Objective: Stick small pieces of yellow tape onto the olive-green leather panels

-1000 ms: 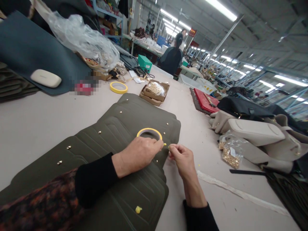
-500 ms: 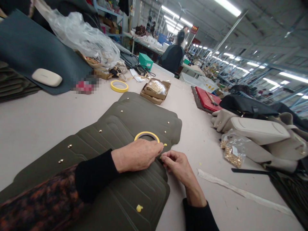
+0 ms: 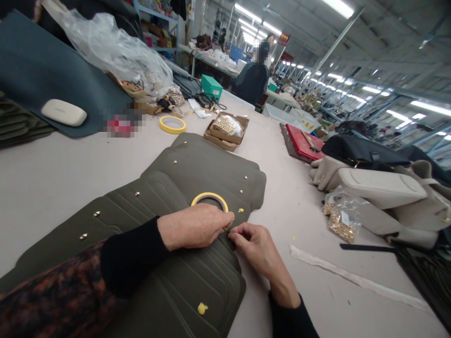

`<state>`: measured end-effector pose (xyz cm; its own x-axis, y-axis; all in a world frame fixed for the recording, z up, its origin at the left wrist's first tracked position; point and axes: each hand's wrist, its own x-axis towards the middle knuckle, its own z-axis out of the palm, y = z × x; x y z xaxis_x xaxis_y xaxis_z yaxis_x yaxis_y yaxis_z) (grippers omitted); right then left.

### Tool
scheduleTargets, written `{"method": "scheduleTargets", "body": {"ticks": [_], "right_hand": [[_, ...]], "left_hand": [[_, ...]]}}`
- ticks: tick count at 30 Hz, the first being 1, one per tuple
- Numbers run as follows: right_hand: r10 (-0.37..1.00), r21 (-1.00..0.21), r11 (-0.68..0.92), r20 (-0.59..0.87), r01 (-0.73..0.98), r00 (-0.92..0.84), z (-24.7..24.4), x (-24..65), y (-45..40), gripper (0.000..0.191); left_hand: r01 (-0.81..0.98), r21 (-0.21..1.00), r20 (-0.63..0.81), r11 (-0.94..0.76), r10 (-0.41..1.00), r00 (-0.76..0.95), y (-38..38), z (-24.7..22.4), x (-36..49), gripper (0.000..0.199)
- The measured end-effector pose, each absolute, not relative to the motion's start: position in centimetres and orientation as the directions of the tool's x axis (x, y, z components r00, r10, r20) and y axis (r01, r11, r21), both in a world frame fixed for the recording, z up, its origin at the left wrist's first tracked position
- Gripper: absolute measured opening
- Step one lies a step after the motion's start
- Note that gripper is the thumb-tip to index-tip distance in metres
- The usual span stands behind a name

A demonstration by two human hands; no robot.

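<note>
My left hand [image 3: 197,227] is closed on a yellow tape roll [image 3: 210,195] above a dark olive panel [image 3: 207,159]. The roll's near side is hidden behind the fingers. Thumb and forefinger of my right hand [image 3: 254,244] are pinched together at the panel's right edge, close to my left fingertips; a small yellowish bit shows there, too small to make out. Small gold metal fittings [image 3: 137,193] dot the panel. A crumpled yellow piece [image 3: 202,308] lies on its lower part, and a smaller yellow bit [image 3: 241,210] sits near the right edge.
Beyond the panel are another yellow tape roll [image 3: 172,125] and a cardboard box [image 3: 225,130] of gold parts. Beige bags [image 3: 380,188], a bag of gold hardware [image 3: 341,225] and a pale strip [image 3: 352,279] lie right. A white case [image 3: 64,112] is left. A person [image 3: 252,82] sits farther back.
Both hands and the held tape roll have shifted slightly left. The panel's lower part has also moved a little left in the view.
</note>
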<state>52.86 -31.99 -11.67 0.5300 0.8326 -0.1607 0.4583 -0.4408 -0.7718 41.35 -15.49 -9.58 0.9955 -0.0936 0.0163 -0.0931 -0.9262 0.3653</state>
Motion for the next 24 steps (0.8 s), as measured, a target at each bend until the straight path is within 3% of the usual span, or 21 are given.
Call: {"method": "scheduleTargets", "body": {"ticks": [7, 12, 14, 18, 24], "right_hand": [[0.871, -0.567, -0.433, -0.063, 0.7, 0.488, -11.2, 51.7, -31.5, 0.018], [0.838, -0.599, -0.437, 0.0, 0.672, 0.545, -11.0, 52.4, -32.4, 0.02], [0.864, -0.623, -0.371, 0.04, 0.689, 0.501, -11.0, 52.7, -32.8, 0.01], [0.938, -0.565, -0.267, 0.034, 0.781, 0.346, -11.4, 52.6, -32.8, 0.016], [0.855, -0.511, -0.467, -0.053, 0.722, 0.516, -11.6, 51.6, -31.6, 0.017]], "left_hand": [[-0.086, 0.38, 0.001, -0.921, -0.092, 0.996, -15.5, -9.6, 41.4, 0.006], [-0.078, 0.381, 0.004, -0.921, -0.083, 0.997, -15.3, -9.2, 41.3, 0.005], [-0.084, 0.383, 0.007, -0.92, -0.088, 0.996, -15.2, -9.2, 41.3, 0.005], [-0.099, 0.396, 0.025, -0.913, -0.097, 0.995, -14.9, -9.1, 41.2, 0.005], [-0.093, 0.404, 0.028, -0.91, -0.09, 0.996, -14.8, -8.7, 41.2, 0.005]]}}
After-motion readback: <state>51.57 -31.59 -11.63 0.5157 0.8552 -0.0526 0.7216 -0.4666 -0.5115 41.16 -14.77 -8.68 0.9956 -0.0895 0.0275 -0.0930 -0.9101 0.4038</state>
